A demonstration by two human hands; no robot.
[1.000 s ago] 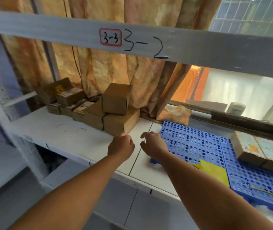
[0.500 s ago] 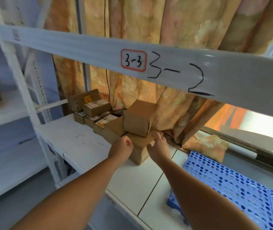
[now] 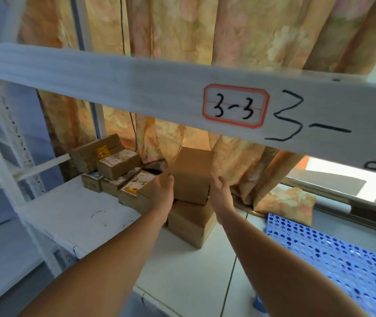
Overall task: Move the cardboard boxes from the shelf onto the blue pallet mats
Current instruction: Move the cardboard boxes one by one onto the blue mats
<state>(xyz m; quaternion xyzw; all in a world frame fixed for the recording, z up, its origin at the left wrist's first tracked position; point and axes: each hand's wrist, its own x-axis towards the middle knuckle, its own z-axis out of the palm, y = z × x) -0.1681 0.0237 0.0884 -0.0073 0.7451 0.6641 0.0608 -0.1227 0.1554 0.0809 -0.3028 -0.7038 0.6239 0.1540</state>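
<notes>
White shelf boards fill the near field, and I look along both bare forearms toward the back of the bay. At lower right, a blue pallet mat with round perforations lies on the shelf surface; the part I can see carries no box.

Left hand: fingers straight and together, palm turned inward, placed at the left face of the upper cardboard box. Right hand: fingers extended, thumb spread, placed at the right face of the same box. Neither hand is curled round anything. I cannot tell whether either palm is in contact with the cardboard.

The upper cardboard box sits tilted on a lower cardboard box, which rests on the shelf just left of the mat. To their left, a cluster of smaller labelled boxes is stacked against the rear.

Behind the boxes hangs an orange patterned curtain. Overhead, a white beam carries a red-bordered label reading "3-3".
</notes>
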